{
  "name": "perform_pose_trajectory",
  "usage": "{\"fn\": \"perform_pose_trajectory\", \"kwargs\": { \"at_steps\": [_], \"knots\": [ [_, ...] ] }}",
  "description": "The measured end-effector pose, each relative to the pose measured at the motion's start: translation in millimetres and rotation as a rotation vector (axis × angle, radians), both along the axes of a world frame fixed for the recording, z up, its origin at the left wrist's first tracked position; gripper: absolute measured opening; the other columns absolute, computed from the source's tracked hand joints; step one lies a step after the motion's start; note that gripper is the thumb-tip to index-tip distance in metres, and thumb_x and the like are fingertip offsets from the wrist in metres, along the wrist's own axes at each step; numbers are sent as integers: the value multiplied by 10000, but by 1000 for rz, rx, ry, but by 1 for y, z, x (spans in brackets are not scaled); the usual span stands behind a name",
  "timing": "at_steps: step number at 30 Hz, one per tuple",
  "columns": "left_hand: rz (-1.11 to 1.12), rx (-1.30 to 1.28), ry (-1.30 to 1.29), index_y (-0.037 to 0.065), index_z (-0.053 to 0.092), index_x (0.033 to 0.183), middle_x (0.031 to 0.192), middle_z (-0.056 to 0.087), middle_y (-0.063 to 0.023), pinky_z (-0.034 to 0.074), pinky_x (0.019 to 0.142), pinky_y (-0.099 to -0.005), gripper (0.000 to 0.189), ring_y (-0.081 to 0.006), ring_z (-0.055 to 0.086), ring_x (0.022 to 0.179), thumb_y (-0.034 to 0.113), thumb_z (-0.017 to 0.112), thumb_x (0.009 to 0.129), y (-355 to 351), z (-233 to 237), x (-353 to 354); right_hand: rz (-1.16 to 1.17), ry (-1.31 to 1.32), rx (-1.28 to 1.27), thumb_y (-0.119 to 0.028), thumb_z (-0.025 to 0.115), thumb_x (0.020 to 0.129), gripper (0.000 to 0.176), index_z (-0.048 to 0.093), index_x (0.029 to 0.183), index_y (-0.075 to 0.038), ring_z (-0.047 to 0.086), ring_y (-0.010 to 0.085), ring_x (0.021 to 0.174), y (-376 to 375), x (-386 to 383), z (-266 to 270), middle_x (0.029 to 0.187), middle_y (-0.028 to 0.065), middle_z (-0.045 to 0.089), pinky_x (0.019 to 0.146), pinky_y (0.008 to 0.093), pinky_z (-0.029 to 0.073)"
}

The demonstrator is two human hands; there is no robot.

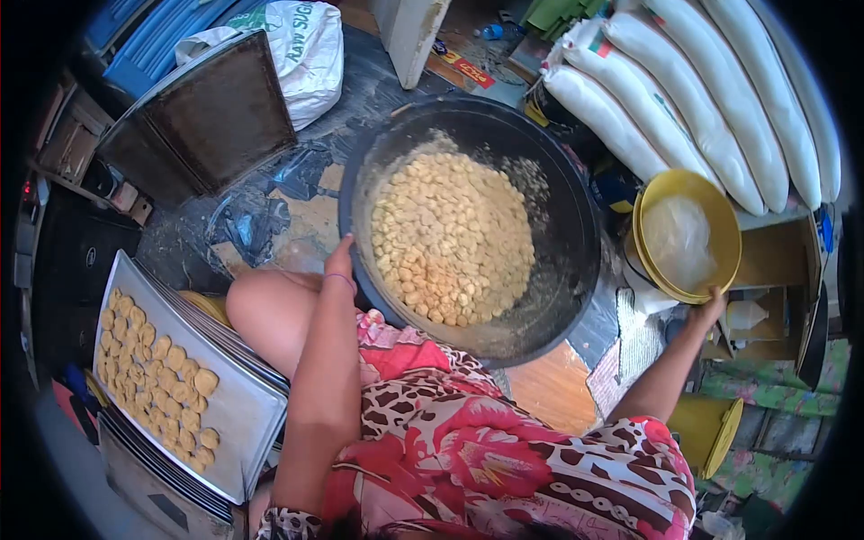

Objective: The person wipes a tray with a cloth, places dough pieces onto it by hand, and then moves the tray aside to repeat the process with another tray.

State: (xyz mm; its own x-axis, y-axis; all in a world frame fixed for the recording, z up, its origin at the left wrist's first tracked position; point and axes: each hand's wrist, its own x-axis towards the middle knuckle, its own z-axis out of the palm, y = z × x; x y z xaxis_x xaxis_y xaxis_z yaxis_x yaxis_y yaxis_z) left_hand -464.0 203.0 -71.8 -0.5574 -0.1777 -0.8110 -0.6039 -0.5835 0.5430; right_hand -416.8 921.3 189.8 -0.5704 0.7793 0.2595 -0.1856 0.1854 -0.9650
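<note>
A large black basin (580, 270) sits in front of me, holding a heap of small round pale-brown cookies (450, 229) with loose crumbs or powder around them. My left hand (339, 259), a thin band at its wrist, grips the basin's near-left rim; part of its fingers is hidden. To the right, my right hand (709, 308) is closed on the lower rim of a yellow bucket (727, 229). Inside that bucket lies clear plastic (677, 236). The bucket appears to rest on a pale container below it.
At the left, a metal tray (243, 423) of round cookies tops a stack of trays. Dark baking trays (220, 112) lean near a white sack (310, 63). Full white sacks (666, 81) are piled at upper right. A yellow container (702, 427) and wooden shelf (769, 252) stand right.
</note>
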Motion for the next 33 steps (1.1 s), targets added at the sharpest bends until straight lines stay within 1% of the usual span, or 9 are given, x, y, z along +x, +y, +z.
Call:
{"fn": "perform_pose_trajectory", "kwargs": {
  "at_steps": [2, 6, 10, 16, 20, 24, 28, 32, 33],
  "knots": [
    [155, 104, 29, 52, 593, 1114, 1082, 632, -127, 435, 883, -429, 488, -282, 597, 965, 435, 616, 812, -4, -7, 4, -287, 110, -50, -93, 645, 674, 181, 551, 793, 7, 532, 194, 660, -38, 20, -49, 754, 77, 550, 602, 351, 459],
    [239, 7, -11, 14, 546, 1185, 1188, 580, -144, 417, 926, -413, 534, -298, 563, 1041, 400, 610, 822, -3, 6, 7, -675, -30, -434, -291, 636, 765, 542, 491, 1187, 16, 582, 297, 801, -56, 63, -171, 1018, 202, 553, 658, 390, 522],
    [268, -84, -40, -30, 500, 1253, 1299, 511, -164, 369, 982, -425, 618, -313, 514, 1145, 387, 623, 814, 2, 22, 10, -205, -396, -887, -626, 590, 741, 887, 356, 1350, -26, 553, 331, 1019, -81, 82, -313, 1182, 205, 529, 868, 414, 453],
    [279, 66, 30, -4, 519, 1241, 1263, 539, -161, 372, 983, -401, 620, -303, 531, 1113, 441, 601, 817, -41, -86, 3, -166, -693, -261, -436, 689, 758, 828, 330, 1322, 51, 548, 345, 1039, -231, -8, -284, 1133, 216, 551, 918, 433, 422],
    [313, 203, 246, 19, 536, 1223, 1226, 562, -154, 389, 969, -384, 591, -290, 544, 1082, 470, 563, 842, -20, 24, 4, 7, -527, -602, -287, 676, 799, 615, 397, 1216, 67, 550, 316, 1032, -230, -7, -279, 1129, 214, 543, 879, 437, 465],
    [244, 169, 312, 20, 519, 1249, 1174, 580, -150, 397, 957, -379, 595, -274, 545, 1071, 453, 572, 845, -56, 7, -26, 22, -485, -612, -234, 676, 789, 658, 324, 1257, 67, 532, 312, 1055, -296, 2, -269, 1215, 220, 486, 922, 416, 434],
    [250, -700, 253, -44, 453, 1299, 1193, 552, -222, 399, 958, -376, 721, -316, 540, 1090, 378, 682, 761, -46, 63, -35, 176, -713, -359, -192, 693, 743, 783, 226, 1313, 73, 444, 299, 1159, -343, 10, -276, 1300, 222, 399, 1001, 381, 354],
    [-668, -1192, 125, -14, 535, 1218, 1319, 404, -308, 356, 1026, -377, 656, -406, 396, 1251, 397, 687, 730, -64, 19, -12, 363, -819, -76, -156, 713, 710, 971, 76, 1418, 29, 275, 343, 1307, -356, 8, -326, 1435, 223, 241, 1092, 399, 201],
    [-726, -1316, 103, -1, 554, 1200, 1302, 427, -299, 362, 1022, -379, 638, -394, 420, 1233, 409, 686, 730, -50, 19, -6, 288, -988, 413, -175, 739, 680, 1042, 52, 1451, -34, 218, 381, 1341, -374, -12, -265, 1470, 252, 162, 1103, 432, 161]
  ]
}}
